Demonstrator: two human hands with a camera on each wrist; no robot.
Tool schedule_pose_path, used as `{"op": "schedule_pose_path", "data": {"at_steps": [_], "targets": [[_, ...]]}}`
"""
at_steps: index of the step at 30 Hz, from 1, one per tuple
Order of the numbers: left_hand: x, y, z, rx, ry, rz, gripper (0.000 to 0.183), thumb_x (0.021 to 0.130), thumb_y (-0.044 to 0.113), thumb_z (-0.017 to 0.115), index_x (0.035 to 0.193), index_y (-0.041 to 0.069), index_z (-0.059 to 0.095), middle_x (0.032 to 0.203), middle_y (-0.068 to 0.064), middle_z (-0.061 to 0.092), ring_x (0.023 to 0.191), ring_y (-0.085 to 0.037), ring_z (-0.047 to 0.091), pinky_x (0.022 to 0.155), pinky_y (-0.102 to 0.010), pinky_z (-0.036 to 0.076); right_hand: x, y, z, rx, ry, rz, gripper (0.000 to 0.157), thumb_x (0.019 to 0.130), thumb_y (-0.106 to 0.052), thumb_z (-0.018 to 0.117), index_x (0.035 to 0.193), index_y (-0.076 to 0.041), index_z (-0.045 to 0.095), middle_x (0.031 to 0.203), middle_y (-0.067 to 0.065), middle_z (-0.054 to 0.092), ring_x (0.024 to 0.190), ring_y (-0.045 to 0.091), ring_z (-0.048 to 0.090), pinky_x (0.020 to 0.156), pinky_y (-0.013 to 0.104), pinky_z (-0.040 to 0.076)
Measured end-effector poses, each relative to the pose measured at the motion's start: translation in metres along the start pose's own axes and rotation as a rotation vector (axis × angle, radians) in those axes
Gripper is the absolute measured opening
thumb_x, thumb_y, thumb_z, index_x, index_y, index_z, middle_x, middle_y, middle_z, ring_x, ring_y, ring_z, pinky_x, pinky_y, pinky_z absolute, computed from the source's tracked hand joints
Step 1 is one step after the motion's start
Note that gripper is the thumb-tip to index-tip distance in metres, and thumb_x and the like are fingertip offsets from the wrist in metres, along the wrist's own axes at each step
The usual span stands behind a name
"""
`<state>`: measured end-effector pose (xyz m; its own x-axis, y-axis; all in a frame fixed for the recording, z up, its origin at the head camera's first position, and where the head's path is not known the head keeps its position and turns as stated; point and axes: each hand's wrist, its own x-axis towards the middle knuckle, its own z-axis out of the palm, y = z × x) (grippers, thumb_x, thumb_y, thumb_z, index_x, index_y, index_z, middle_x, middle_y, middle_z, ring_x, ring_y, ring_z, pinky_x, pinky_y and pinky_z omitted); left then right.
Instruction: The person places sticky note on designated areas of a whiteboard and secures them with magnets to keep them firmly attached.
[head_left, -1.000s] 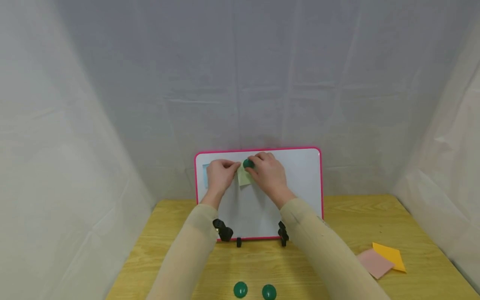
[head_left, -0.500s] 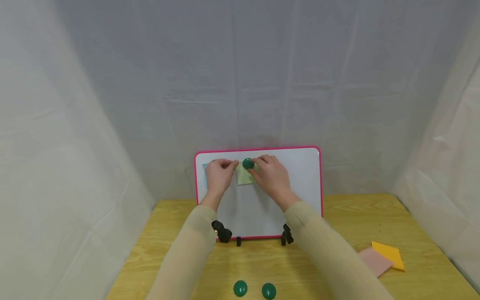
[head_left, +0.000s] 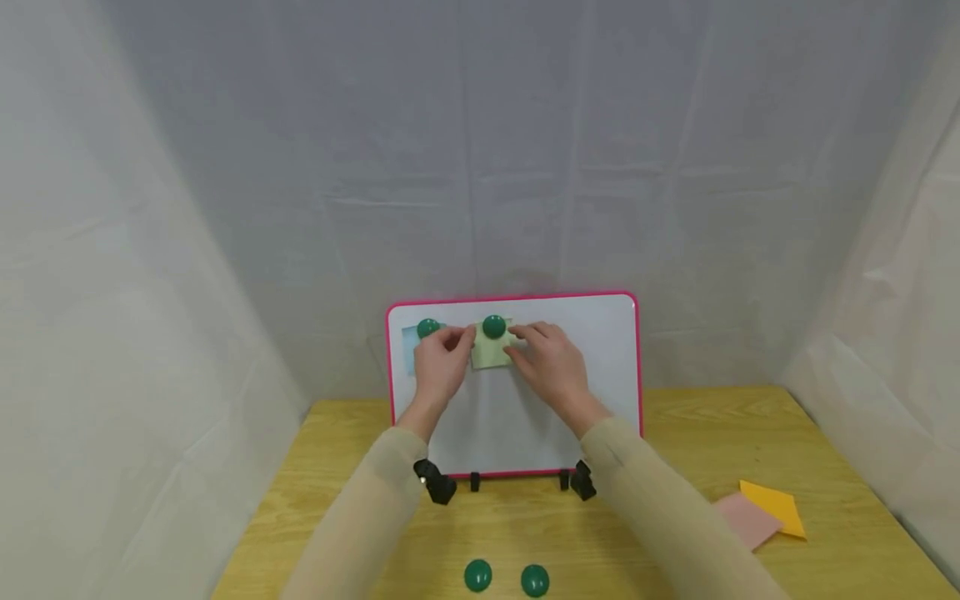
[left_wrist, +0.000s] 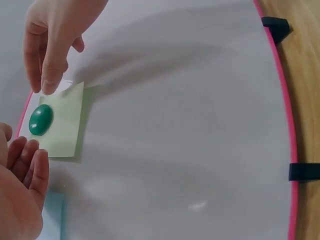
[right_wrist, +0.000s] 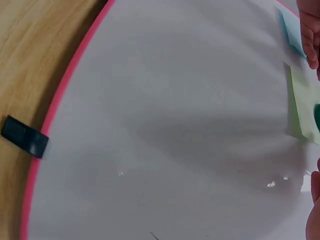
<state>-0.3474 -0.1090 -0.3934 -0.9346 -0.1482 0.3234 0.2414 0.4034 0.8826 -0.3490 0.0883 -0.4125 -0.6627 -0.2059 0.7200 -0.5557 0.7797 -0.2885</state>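
Note:
A pale green sticky note (head_left: 491,354) lies against the whiteboard (head_left: 592,375), with a round green magnet (head_left: 493,326) on its upper part. My right hand (head_left: 553,367) is just right of the magnet, thumb and forefinger parted, holding nothing. At the note's left edge is my left hand (head_left: 441,362), its thumb and forefinger close together; the left wrist view shows its other fingers (left_wrist: 39,175) loosely bent. No thing shows in its grip. Behind the left hand, a light blue sticky note (head_left: 409,350) sits under another green magnet (head_left: 428,327), partly covered.
Two green magnets (head_left: 477,575) (head_left: 535,580) lie on the wooden table (head_left: 300,517) in front. Pink (head_left: 747,521) and orange sticky notes (head_left: 780,508) overlap at the right. Black clips (head_left: 475,482) hold the board's pink lower edge. White sheeting (head_left: 525,167) surrounds the table.
My right hand has let go of the magnet and drawn back to the right. My left hand has shifted slightly down and left, uncovering the magnet on the blue note.

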Motion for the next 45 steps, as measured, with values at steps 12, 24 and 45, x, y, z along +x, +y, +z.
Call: {"op": "schedule_pose_path", "data": {"at_steps": [12,24,45], "targets": [[-0.027,-0.022,0.002,-0.066,-0.098,0.039,0.029,0.106,0.037,0.07,0.118,0.012,0.079,0.105,-0.001,0.076,0.096,-0.02,0.068,0.084,-0.037,0.059,-0.027,0.006,0.007,0.117,0.06,0.057,0.029,0.096,-0.021,0.085,0.121,-0.008,0.078,0.112,0.007,0.075,0.104,0.025,0.069,0.088,0.042,0.06],[-0.054,-0.04,0.0,-0.087,-0.202,0.09,0.026,0.105,0.036,0.072,0.117,0.015,0.08,0.111,0.003,0.078,0.104,-0.019,0.069,0.092,-0.041,0.058,-0.052,0.004,0.002,0.19,0.03,0.037,0.029,0.096,-0.023,0.084,0.122,-0.01,0.078,0.114,0.005,0.074,0.098,0.021,0.068,0.079,0.037,0.061],[-0.105,-0.069,-0.003,0.012,-0.446,0.295,0.018,0.104,0.018,0.074,0.112,0.003,0.079,0.102,0.005,0.077,0.094,-0.013,0.07,0.085,-0.035,0.06,-0.108,0.02,-0.02,0.238,-0.067,0.071,0.029,0.096,-0.024,0.084,0.122,-0.011,0.078,0.116,-0.001,0.072,0.097,0.016,0.067,0.074,0.034,0.06]]}}
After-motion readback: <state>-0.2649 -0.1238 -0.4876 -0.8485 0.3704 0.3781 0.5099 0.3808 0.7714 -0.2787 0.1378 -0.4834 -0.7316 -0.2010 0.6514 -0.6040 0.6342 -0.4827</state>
